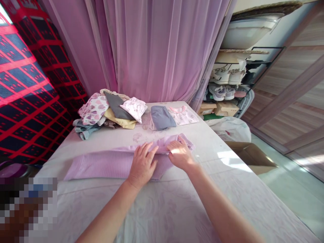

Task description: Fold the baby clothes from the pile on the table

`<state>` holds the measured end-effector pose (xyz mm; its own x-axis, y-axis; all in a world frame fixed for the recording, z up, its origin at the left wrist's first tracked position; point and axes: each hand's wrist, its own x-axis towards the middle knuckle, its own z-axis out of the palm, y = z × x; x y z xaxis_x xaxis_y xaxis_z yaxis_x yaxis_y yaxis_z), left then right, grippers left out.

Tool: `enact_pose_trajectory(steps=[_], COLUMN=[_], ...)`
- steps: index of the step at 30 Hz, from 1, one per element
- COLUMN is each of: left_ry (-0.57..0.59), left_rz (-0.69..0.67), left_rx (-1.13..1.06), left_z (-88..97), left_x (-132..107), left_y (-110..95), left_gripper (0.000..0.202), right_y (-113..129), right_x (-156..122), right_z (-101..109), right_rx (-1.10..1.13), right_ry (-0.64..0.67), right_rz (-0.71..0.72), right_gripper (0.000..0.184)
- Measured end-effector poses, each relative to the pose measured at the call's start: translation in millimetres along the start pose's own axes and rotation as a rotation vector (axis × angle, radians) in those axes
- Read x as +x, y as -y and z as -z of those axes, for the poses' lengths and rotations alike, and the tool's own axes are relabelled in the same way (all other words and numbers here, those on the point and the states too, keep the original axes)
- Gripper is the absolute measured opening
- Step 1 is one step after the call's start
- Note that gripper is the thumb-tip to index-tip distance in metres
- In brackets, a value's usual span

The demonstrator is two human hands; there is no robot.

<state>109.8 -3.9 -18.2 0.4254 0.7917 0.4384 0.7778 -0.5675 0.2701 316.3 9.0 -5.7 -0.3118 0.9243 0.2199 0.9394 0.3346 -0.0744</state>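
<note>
A pair of lilac ribbed pants [101,165] lies stretched sideways across the bed, folded lengthwise, with its gathered waistband [187,141] at the right end. My left hand [143,165] rests on the middle of the pants, palm down, fingers spread. Close to the waistband, my right hand [181,155] has its fingers bent together on the upper edge of the cloth, holding it. The fingertips of the right hand are partly hidden.
Behind the pants lie a loose heap of clothes [95,109], a folded grey-blue garment [162,118] and a folded pink patterned top [186,115]. A purple curtain [157,50] hangs behind. Right of the bed stand a shoe rack [258,63] and a cardboard box [249,155].
</note>
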Motion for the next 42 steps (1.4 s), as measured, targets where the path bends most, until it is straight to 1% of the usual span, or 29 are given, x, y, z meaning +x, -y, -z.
enact_pose_trajectory(steps=[2,4,6,7,9,11,12,15,18,23,25,26,28,29,31,32,33,34,36,39,42], left_ry=[0.074,0.131,0.125,0.108,0.086,0.091,0.099,0.131,0.150,0.167,0.181,0.186,0.190,0.190,0.189,0.188,0.187,0.186,0.181,0.170,0.162], left_rz=[0.007,0.003,-0.004,-0.006,-0.012,-0.012,-0.009,-0.002,0.020,0.120,0.134,0.139,0.149,0.153,0.154,0.152,0.152,0.153,0.159,0.157,0.149], left_rx=[-0.001,-0.025,-0.043,-0.043,-0.039,-0.035,-0.035,-0.029,-0.006,0.025,0.031,0.036,0.047,0.051,0.053,0.051,0.050,0.049,0.051,0.050,0.048], left_z=[-2.1,-7.2,-12.9,-15.3,-19.0,-21.1,-21.8,-22.8,-22.6,-21.3,-21.2,-21.3,-21.6,-21.8,-22.0,-21.9,-21.8,-21.7,-21.8,-22.7,-24.0], left_x=[4,4,2,0,-2,-3,-4,-4,-3,0,1,1,1,1,2,2,2,2,3,2,1], left_y=[3,5,7,9,10,12,12,13,12,10,10,10,10,9,9,9,9,9,8,9,10], left_gripper=[0.042,0.030,0.024,0.023,0.023,0.023,0.024,0.026,0.031,0.044,0.044,0.044,0.044,0.045,0.046,0.046,0.047,0.047,0.046,0.046,0.046], right_y=[2,2,1,0,-3,-8,-10,-19,-26,-31,-31,-32,-33,-34,-37,-38,-39,-40,-41,-43,-46], right_x=[-5,1,17,27,48,66,72,82,86,88,86,83,73,67,52,45,38,32,24,23,28], right_z=[8,19,29,32,34,30,28,20,17,13,11,10,10,9,9,8,8,7,8,13,18], right_rx=[-0.010,-0.022,-0.055,-0.074,-0.104,-0.118,-0.119,-0.112,-0.115,-0.122,-0.115,-0.094,-0.013,0.036,0.113,0.126,0.129,0.128,0.120,0.096,0.087], right_ry=[0.076,0.203,0.341,0.370,0.347,0.309,0.309,0.361,0.404,0.366,0.338,0.303,0.167,0.075,-0.101,-0.152,-0.174,-0.165,-0.076,0.070,0.110], right_rz=[-0.037,-0.132,-0.262,-0.305,-0.337,-0.323,-0.313,-0.296,-0.321,-0.415,-0.416,-0.406,-0.416,-0.458,-0.617,-0.712,-0.792,-0.853,-0.911,-0.925,-0.900], right_gripper=[0.027,0.026,0.023,0.023,0.032,0.039,0.040,0.035,0.027,0.029,0.031,0.033,0.034,0.035,0.038,0.039,0.039,0.039,0.039,0.041,0.044])
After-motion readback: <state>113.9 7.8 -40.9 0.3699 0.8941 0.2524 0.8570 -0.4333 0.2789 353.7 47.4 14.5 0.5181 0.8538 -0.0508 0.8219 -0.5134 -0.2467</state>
